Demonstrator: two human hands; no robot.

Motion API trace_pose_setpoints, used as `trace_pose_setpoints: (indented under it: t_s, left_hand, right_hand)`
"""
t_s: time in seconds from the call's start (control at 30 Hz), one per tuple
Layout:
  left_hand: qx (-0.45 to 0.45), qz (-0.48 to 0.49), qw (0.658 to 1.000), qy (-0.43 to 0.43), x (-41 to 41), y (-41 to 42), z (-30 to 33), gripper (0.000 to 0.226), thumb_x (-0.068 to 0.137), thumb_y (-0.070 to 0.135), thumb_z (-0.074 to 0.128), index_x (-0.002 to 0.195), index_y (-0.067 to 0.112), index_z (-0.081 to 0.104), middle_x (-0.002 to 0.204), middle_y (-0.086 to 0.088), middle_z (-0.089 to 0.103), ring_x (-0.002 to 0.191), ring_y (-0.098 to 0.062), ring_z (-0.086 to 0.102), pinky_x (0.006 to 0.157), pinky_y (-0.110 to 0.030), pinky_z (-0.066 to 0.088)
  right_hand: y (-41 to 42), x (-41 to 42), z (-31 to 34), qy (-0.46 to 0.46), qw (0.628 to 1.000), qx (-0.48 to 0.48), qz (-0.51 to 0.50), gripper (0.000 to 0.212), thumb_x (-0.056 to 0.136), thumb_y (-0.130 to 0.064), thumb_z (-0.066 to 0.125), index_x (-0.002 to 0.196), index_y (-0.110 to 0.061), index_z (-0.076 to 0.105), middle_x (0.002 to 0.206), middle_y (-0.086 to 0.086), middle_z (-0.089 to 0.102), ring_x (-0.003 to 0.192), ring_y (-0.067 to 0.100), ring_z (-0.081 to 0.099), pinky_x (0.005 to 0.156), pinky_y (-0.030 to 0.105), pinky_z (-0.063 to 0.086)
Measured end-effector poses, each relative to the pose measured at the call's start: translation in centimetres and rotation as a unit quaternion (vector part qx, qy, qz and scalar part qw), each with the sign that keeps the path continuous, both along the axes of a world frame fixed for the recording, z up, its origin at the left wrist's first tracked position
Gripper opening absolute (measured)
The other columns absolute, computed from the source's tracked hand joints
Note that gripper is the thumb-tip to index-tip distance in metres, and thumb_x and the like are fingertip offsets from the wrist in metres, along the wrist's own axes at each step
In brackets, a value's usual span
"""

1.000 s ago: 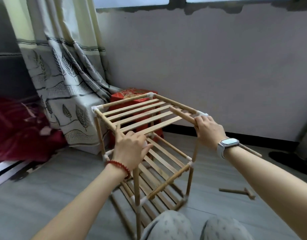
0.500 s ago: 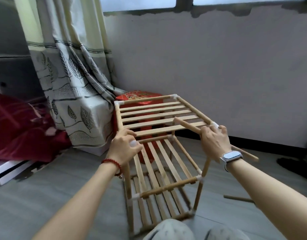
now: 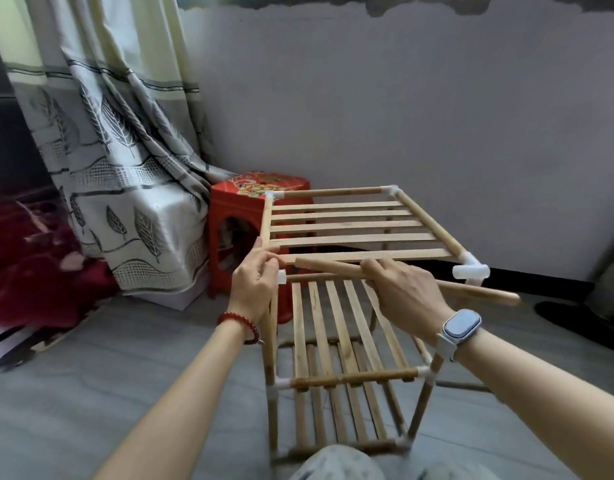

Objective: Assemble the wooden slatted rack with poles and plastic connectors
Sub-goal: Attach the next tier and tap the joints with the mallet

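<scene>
The pole (image 3: 402, 280) is gripped by the right hand (image 3: 406, 296); the rack (image 3: 340, 237) corner is pinched by the left hand (image 3: 255, 282). If misaligned, the connector (image 3: 281, 277) could be missed.

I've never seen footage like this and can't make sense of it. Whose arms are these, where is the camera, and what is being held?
The camera sits on a person's head and looks forward and down, so the two arms reaching in from the bottom are that person's own. There is only this one view.

In front of them, on a grey floor, stands a half-built wooden rack of slatted shelves, with poles joined by white plastic connectors. The right hand, with a watch on its wrist, grips a loose pole lying across the near edge of the top shelf. The left hand, with a red bead bracelet, pinches at the near left corner, by a white connector. The near right connector has an open socket.

Behind stand a red plastic stool and a leaf-patterned curtain.
</scene>
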State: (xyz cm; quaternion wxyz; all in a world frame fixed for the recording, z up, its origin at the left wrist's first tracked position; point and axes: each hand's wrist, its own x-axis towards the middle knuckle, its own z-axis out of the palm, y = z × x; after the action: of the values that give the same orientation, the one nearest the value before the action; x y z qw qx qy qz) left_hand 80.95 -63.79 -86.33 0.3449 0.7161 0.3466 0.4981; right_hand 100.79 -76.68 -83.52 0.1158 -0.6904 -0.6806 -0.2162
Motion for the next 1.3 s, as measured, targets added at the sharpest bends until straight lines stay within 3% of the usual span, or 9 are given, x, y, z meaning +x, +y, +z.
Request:
trace_pose_setpoints:
  t_s: [0.07,0.17,0.47,0.67,0.87,1.0,1.13,1.3]
  left_hand:
    - [-0.024,-0.003,0.999,-0.029,-0.1,0.0,-0.4,0.03,0.094,-0.001,0.04,0.086,0.012,0.065,0.123,0.004,0.056,0.131,-0.004,0.033,0.097,-0.002,0.023]
    - [-0.03,-0.019,0.999,-0.03,-0.3,0.2,-0.6,0.033,0.093,-0.001,0.037,0.086,0.014,0.065,0.123,0.006,0.055,0.129,0.0,0.031,0.093,0.005,0.022]
    - [-0.052,-0.022,0.994,-0.092,0.2,0.2,-1.0,0.035,0.093,-0.005,0.034,0.083,0.009,0.064,0.12,0.001,0.058,0.129,-0.001,0.034,0.089,0.008,0.024]
    - [-0.061,-0.024,0.994,-0.093,0.1,0.2,-1.2,0.033,0.093,-0.004,0.034,0.084,0.01,0.063,0.122,0.0,0.058,0.13,-0.003,0.034,0.087,0.007,0.024]
    - [-0.061,-0.02,0.993,-0.102,0.2,0.2,-1.3,0.033,0.093,-0.004,0.034,0.09,0.008,0.064,0.125,-0.004,0.057,0.13,-0.003,0.034,0.089,0.008,0.025]
    - [-0.064,-0.024,0.991,-0.111,0.2,0.2,-1.3,0.033,0.093,-0.004,0.034,0.09,0.009,0.065,0.126,-0.004,0.057,0.131,-0.005,0.035,0.089,0.006,0.026]
    - [-0.069,-0.02,0.989,-0.129,0.5,-0.1,-1.1,0.035,0.093,-0.004,0.035,0.09,0.014,0.064,0.124,-0.001,0.056,0.13,-0.003,0.035,0.091,0.004,0.026]
    - [-0.071,-0.027,0.989,-0.131,0.5,-0.4,-0.8,0.035,0.094,-0.005,0.034,0.094,0.014,0.064,0.12,0.007,0.054,0.129,0.001,0.032,0.093,0.004,0.026]
  right_hand:
    - [0.9,-0.6,-0.5,-0.004,1.0,-0.01,0.023,0.018,0.097,-0.018,0.04,0.114,-0.018,0.048,0.092,0.001,0.055,0.073,0.02,0.05,0.062,0.029,0.028]
    - [1.6,-0.6,-1.0,0.01,1.0,-0.005,0.027,0.019,0.097,-0.021,0.042,0.114,-0.018,0.05,0.092,0.0,0.055,0.079,0.021,0.052,0.066,0.028,0.026]
    - [0.5,-0.9,-1.5,0.032,0.997,0.009,0.07,0.019,0.087,-0.01,0.062,0.106,-0.01,0.062,0.08,0.006,0.062,0.064,0.023,0.058,0.057,0.034,0.04]
    - [0.6,-0.8,-0.7,0.005,0.998,-0.012,0.06,0.021,0.095,-0.02,0.049,0.114,-0.015,0.056,0.083,0.003,0.056,0.067,0.019,0.05,0.06,0.029,0.034]
    - [0.2,-0.9,0.7,-0.007,0.995,0.04,0.086,0.018,0.079,-0.01,0.072,0.096,-0.009,0.064,0.067,0.005,0.056,0.05,0.018,0.047,0.045,0.03,0.039]
    - [0.5,-0.5,0.5,-0.007,0.996,0.024,0.088,0.018,0.089,-0.018,0.061,0.107,-0.013,0.062,0.078,0.004,0.06,0.059,0.019,0.051,0.053,0.029,0.039]
    - [0.9,-1.2,-0.5,0.069,0.995,-0.03,0.073,0.03,0.098,-0.033,0.042,0.127,-0.028,0.05,0.097,-0.006,0.061,0.079,0.011,0.056,0.068,0.024,0.045]
    - [2.2,-1.2,1.0,-0.019,0.998,-0.01,0.063,0.03,0.096,-0.046,0.038,0.105,-0.025,0.057,0.075,-0.008,0.055,0.061,0.011,0.05,0.054,0.022,0.036]
